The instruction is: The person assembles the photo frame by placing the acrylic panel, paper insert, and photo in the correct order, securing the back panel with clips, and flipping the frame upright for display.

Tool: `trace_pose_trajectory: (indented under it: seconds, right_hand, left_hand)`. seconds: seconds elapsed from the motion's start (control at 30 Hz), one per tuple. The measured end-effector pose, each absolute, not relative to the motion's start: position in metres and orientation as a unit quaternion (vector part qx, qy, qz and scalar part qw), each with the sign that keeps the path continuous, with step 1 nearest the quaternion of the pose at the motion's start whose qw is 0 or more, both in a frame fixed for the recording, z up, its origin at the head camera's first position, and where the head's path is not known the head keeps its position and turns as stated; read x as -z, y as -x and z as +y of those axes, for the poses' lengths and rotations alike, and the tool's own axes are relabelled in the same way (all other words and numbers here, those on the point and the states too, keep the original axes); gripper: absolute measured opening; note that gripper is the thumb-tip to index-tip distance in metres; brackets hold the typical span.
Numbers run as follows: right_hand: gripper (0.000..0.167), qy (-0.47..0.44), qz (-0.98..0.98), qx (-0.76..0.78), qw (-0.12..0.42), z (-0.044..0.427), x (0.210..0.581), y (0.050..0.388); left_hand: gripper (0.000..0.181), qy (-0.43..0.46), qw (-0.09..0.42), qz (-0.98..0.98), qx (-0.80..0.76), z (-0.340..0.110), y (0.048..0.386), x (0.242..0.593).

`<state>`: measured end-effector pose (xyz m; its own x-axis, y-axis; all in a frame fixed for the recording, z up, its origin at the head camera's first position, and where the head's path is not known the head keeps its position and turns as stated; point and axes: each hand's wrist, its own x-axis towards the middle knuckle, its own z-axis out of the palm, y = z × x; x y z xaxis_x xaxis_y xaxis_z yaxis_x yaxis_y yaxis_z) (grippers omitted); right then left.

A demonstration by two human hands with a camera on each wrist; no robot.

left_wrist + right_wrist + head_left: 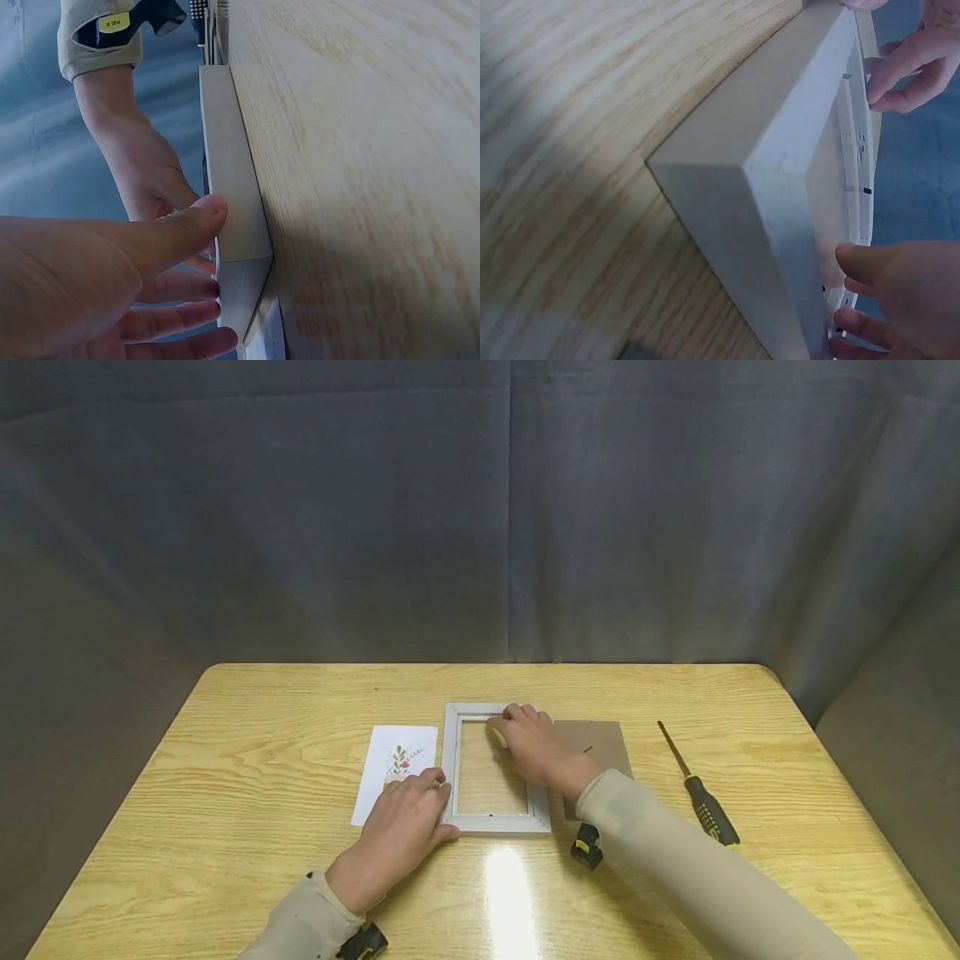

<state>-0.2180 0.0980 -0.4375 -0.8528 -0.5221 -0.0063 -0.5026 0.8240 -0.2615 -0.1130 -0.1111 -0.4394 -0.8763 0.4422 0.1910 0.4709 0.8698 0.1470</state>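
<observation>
My head view loses the frame's 2 o'clock stretch under the right hand (542, 750), whose own fingertips are partly hidden there, and the right sleeve (678, 860) covers the lower part of the brown board (603, 743). The left hand (401, 827) hides the lower right of the card (378, 764), cutting off its flower print. Both sleeves run out of the picture, at 5 and 7 o'clock. My left wrist camera catches the frame edge-on, so its window cannot be seen from there; the right wrist camera crops both hands at 3 o'clock. A thin dark bit on the board is too small for me to make out.

The white frame (498, 824) lies flat on the table (225, 760), between the two hands. The left hand holds its 7 o'clock corner, thumb on the near edge, fingers along the left side. The right hand rests over the 1 to 2 o'clock side, thumb reaching into the window, fingers over the rim; whether they pinch anything I cannot tell.

From the frame, the card is just beside it at 9 o'clock, the board at 3, and the screwdriver (708, 810) farther out at 3.
</observation>
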Motion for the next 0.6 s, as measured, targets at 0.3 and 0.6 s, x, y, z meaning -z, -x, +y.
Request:
trace_pose_trajectory:
  seconds: [0.3,0.6]
  right_hand:
    - [0.046,0.274,0.951,0.135,0.039,0.1009,0.4365,0.2149]
    - [0.046,0.273,0.950,0.149,0.036,0.1036,0.4316,0.2108]
  left_hand:
    - [0.055,0.238,0.076,-0.963,0.096,-0.1118,0.1120,0.4392]
    - [0.055,0.229,0.058,-0.965,0.112,-0.1119,0.1110,0.4369]
